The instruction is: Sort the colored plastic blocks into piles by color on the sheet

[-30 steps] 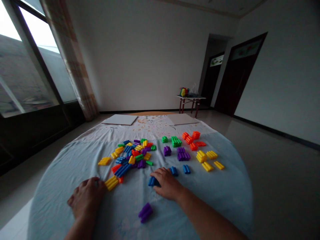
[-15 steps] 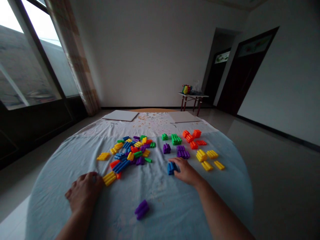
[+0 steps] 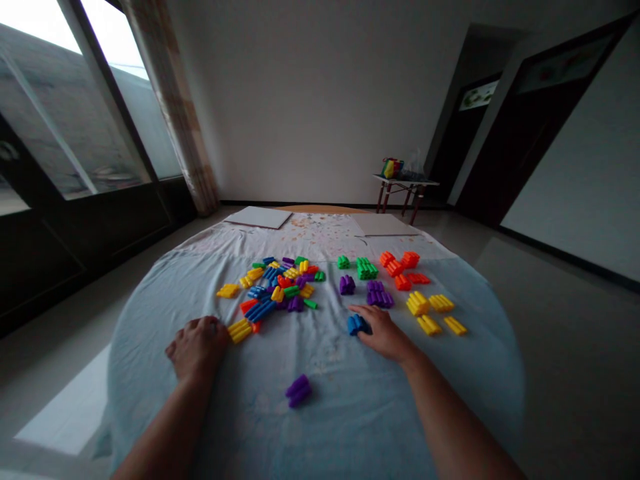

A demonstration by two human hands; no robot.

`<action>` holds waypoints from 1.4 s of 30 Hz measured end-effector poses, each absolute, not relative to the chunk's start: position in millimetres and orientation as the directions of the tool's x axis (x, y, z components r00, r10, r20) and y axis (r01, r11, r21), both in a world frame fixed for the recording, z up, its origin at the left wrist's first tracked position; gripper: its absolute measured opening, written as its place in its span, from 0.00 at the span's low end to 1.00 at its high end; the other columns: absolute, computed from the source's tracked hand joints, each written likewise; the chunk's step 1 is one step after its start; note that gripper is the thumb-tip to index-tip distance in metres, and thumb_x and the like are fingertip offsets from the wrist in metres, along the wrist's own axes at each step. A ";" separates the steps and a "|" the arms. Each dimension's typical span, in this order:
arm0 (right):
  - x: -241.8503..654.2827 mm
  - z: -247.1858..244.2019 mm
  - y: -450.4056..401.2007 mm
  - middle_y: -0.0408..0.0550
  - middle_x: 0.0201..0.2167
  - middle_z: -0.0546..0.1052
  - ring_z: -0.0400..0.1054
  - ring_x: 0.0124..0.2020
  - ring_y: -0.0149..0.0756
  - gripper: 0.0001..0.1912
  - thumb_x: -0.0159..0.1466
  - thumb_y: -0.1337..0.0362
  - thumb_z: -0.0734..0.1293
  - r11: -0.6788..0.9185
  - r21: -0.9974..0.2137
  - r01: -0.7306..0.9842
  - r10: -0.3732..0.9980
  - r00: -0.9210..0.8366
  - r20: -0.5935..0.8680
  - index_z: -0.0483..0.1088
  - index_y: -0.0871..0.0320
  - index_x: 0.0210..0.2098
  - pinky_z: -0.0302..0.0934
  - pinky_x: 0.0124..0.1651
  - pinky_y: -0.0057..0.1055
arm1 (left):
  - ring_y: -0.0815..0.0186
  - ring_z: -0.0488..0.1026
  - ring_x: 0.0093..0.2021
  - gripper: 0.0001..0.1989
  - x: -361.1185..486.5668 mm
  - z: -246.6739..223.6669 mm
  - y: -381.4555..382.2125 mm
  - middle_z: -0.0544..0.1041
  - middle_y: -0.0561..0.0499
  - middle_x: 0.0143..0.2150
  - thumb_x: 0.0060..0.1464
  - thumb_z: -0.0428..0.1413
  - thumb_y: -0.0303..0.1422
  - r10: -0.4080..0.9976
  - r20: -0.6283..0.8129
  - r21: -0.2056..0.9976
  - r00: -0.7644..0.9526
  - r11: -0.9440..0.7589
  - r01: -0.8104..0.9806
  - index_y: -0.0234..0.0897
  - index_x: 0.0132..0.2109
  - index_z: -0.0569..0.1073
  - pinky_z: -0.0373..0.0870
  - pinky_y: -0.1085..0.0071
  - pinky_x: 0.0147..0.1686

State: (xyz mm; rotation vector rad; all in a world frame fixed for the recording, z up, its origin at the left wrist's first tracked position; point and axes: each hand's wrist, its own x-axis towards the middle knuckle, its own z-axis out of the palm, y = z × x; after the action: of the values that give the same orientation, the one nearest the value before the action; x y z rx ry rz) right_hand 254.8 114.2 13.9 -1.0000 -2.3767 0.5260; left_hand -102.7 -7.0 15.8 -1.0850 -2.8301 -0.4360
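Saw light-blue cloth point(image 3: 250, 407) over a rounded table point(image 3: 320, 209), before a plain wall point(image 3: 300, 107). Found ridged plastic blocks point(image 3: 263, 311), mixed left, colour-sorted right. Saw right hand point(image 3: 384, 331) closed around blue block point(image 3: 355, 325), left hand point(image 3: 199, 347) curled beside yellow block point(image 3: 240, 331); could not tell its grip. Noted purple block point(image 3: 299, 391) between forearms point(image 3: 440, 413), with room around it, and curved cloth edge point(image 3: 516, 367) at right
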 end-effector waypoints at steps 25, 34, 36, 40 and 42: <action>262.1 19.6 117.2 0.51 0.52 0.71 0.62 0.55 0.45 0.27 0.53 0.69 0.66 0.622 -0.538 0.569 0.774 -0.553 0.309 0.66 0.55 0.54 0.52 0.58 0.47 | 0.47 0.64 0.53 0.23 -101.0 17.5 -8.4 0.70 0.39 0.53 0.53 0.40 0.42 0.648 0.183 0.257 -0.739 0.694 0.672 0.39 0.47 0.73 0.59 0.52 0.48; 203.5 35.1 63.6 0.50 0.51 0.73 0.64 0.53 0.40 0.24 0.55 0.65 0.71 0.744 -0.619 0.252 0.495 -0.831 0.256 0.68 0.55 0.51 0.54 0.58 0.39 | 0.49 0.64 0.53 0.23 -99.4 16.7 -10.8 0.71 0.39 0.52 0.54 0.40 0.41 0.640 0.210 0.258 -0.739 0.692 0.674 0.38 0.47 0.73 0.59 0.53 0.48; 193.6 33.5 53.8 0.50 0.51 0.73 0.64 0.53 0.42 0.27 0.51 0.61 0.74 0.754 -0.621 0.215 0.413 -0.890 0.193 0.69 0.54 0.51 0.53 0.58 0.41 | 0.49 0.64 0.53 0.23 -99.3 16.7 -10.8 0.71 0.39 0.52 0.54 0.39 0.42 0.645 0.211 0.257 -0.735 0.689 0.678 0.38 0.47 0.73 0.58 0.52 0.48; 185.4 28.4 48.6 0.50 0.46 0.76 0.66 0.49 0.42 0.25 0.50 0.61 0.75 0.790 -0.585 0.186 0.336 -0.929 0.157 0.72 0.55 0.47 0.54 0.55 0.39 | 0.47 0.65 0.53 0.24 -100.3 17.5 -10.6 0.71 0.39 0.52 0.54 0.39 0.43 0.655 0.204 0.265 -0.727 0.678 0.686 0.38 0.47 0.73 0.59 0.52 0.47; 184.1 27.6 50.7 0.49 0.42 0.76 0.67 0.47 0.40 0.21 0.52 0.63 0.73 0.802 -0.561 0.205 0.361 -0.914 0.183 0.72 0.56 0.46 0.55 0.53 0.37 | 0.46 0.64 0.53 0.24 -102.4 17.1 -10.4 0.71 0.38 0.52 0.53 0.40 0.43 0.659 0.194 0.269 -0.726 0.676 0.686 0.38 0.47 0.73 0.59 0.51 0.47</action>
State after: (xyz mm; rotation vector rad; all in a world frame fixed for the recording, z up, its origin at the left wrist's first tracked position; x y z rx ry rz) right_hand 184.1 50.7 27.6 -0.4350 -2.7093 0.7962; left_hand -102.4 -10.4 17.1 -1.1263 -2.8017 -0.5006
